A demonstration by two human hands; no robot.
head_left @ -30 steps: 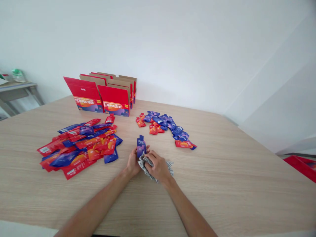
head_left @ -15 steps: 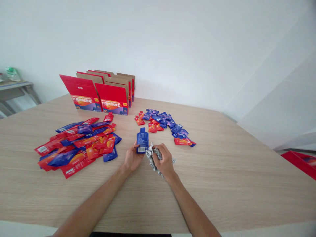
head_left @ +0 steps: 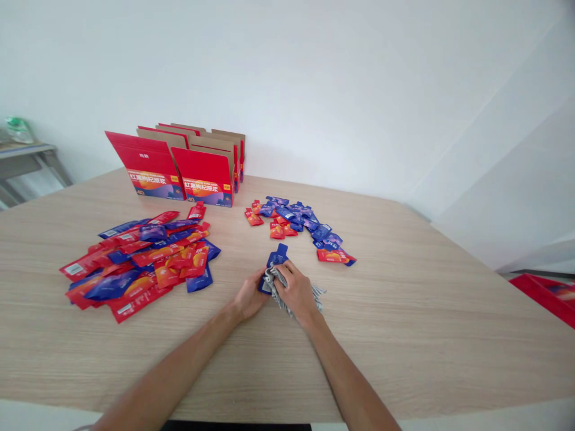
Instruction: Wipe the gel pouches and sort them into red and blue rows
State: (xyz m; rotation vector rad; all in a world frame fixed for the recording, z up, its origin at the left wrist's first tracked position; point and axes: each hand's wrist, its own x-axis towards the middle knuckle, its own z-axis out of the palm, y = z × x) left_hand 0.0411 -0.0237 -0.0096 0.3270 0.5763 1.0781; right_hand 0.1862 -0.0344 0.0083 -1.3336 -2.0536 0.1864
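Starting at the far left edge, a grey stand sits beyond the desk, against the white wall. On the desk's left half you have a big pile of red and blue pouches, loosely overlapping. Just beyond that pile, open red boxes stand upright in a cluster with their cardboard flaps raised.

Near the middle, your left hand lies low over the desk, its grip closed on the lower end of a blue pouch. The pouch's spout end tilts away from you and to the right, showing above your fingers. Your right hand touches the left one, its grip clamped on a bunched grey cloth that is pressed against the pouch. A fold of the cloth trails onto the desk to the right of that hand.

Beyond both hands and a little right, a small pile of pouches curves across the desk, well apart from the big pile and near the held pouch's tip. At the far right edge, off the desk, a red tray shows only in part.
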